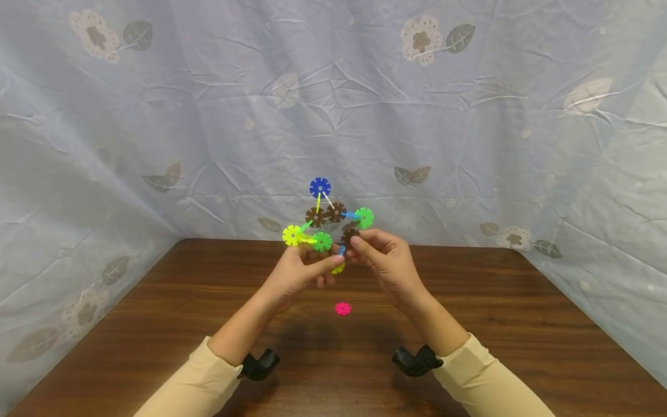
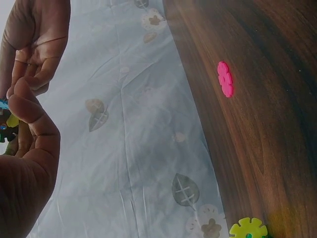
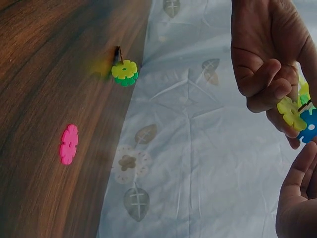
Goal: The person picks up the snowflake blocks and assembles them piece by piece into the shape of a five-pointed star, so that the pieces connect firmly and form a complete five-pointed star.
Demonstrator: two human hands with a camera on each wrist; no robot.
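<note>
A linked chain of notched plastic discs is held up above the table in the head view. It has a dark blue disc on top, brown discs below it, a yellow disc at left and green discs at both sides. My right hand pinches a brown disc between thumb and fingers. Beside it, my left hand grips the lower end, where a blue disc meets a yellow disc. In the right wrist view, fingers partly cover that yellow disc.
A pink disc lies flat on the wooden table. Farther back, the right wrist view shows another yellow disc over a green one, near the table's far edge. A patterned cloth hangs behind and along both sides.
</note>
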